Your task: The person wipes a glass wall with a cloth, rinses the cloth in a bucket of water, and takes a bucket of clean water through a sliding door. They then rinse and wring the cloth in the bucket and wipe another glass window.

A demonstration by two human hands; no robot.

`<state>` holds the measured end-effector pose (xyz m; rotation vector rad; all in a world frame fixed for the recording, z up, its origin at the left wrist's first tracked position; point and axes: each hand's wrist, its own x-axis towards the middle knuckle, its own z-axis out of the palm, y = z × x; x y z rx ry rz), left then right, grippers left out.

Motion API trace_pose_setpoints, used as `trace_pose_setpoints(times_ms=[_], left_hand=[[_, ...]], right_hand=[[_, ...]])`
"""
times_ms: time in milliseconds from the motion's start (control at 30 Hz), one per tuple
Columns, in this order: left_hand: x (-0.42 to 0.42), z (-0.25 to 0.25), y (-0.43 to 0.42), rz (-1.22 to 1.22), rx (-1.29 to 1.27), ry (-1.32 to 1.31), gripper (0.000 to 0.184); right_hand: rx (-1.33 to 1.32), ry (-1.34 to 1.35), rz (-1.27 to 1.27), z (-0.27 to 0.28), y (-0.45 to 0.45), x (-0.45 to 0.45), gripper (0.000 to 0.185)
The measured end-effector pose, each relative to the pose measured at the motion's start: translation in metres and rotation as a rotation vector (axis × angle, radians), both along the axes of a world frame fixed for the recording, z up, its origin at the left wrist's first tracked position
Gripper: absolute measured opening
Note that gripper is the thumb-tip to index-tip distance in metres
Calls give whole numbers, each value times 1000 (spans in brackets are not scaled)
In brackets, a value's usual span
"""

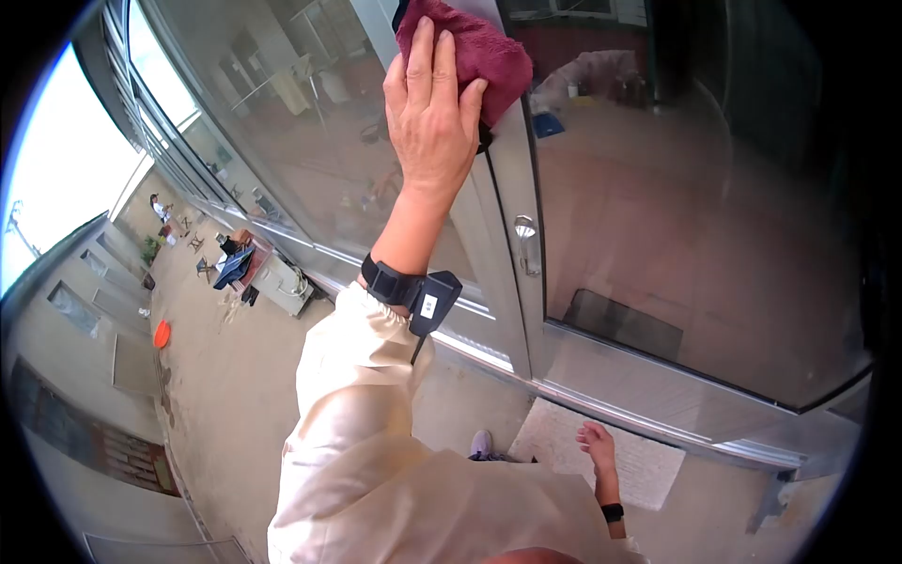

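Observation:
My left hand [432, 127] is raised high and presses a dark red cleaning cloth [503, 70] against the metal frame of a glass door [512, 174]. Its fingers lie over the cloth, with the thumb towards the right. Bits of something black show at the cloth's edges, mostly covered. Below the cloth, a shiny door handle [526, 244] is fixed to the frame. Down by my side hangs my right hand [596, 444], its fingers loosely bent and holding nothing I can see.
A pale stone slab [648, 470] lies at the door's foot, near my shoe [481, 444]. Along the glass wall stands a cabinet [282, 287] with dark items on it. Farther off are an orange basin [162, 334] and another person [164, 214]. A low building [70, 367] borders the left.

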<state>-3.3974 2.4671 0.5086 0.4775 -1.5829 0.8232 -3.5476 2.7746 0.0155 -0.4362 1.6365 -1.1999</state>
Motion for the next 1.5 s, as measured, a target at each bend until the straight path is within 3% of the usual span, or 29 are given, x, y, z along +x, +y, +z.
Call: trace_pose_setpoints(times_ms=[33, 100, 133, 167, 233, 367, 500, 633, 733, 867, 900, 1033, 1100, 1133, 1300, 1433, 1500], left_hand=[[-8, 16, -10, 35, -73, 7, 51], [-11, 27, -5, 85, 51, -76, 61], [-12, 23, 1, 152, -8, -94, 56], [-11, 11, 1, 104, 45, -160, 62], [-12, -19, 16, 97, 26, -169, 46], [10, -108, -11, 31, 65, -270, 48], [18, -160, -9, -37, 124, -349, 46], [34, -198, 4, -167, 344, -421, 42], [52, -247, 24, -259, 786, -658, 38], [48, -305, 77, -531, 1411, -394, 34], [43, -313, 89, -538, 1422, -388, 34], [33, -317, 109, -632, 1399, -392, 49], [48, -293, 101, -741, 1448, -292, 53], [58, -278, 93, -731, 1448, -249, 50], [110, -280, 47, -760, 1573, -49, 33], [137, -311, 30, -739, 1635, -52, 29], [152, -320, 27, -695, 1655, -28, 26]], right_hand=[[7, 8, 4, 0, -1, 0, 24], [-19, 12, -11, 0, -3, -1, 24], [-27, -22, -33, -1, -1, -1, 24], [-35, -16, -32, -3, 0, -3, 24], [-23, -19, -26, -5, 6, -1, 24], [16, -5, -10, -13, 15, -2, 25], [80, 28, 14, -16, 18, -2, 25], [39, 35, 39, -4, 14, 2, 25], [-21, -87, 78, 30, -10, 10, 28], [-387, -102, 49, 114, -73, 48, 45], [-495, -105, 10, 127, -89, 61, 48], [-483, -33, -52, 137, -137, 81, 42], [-444, 129, -205, 155, -148, 80, 34], [-566, 267, -302, 180, -157, 83, 29], [-831, 1002, -404, 266, -212, 79, 35], [-781, 1230, -450, 255, -239, 85, 36], [-720, 1018, -594, 236, -240, 90, 33]])
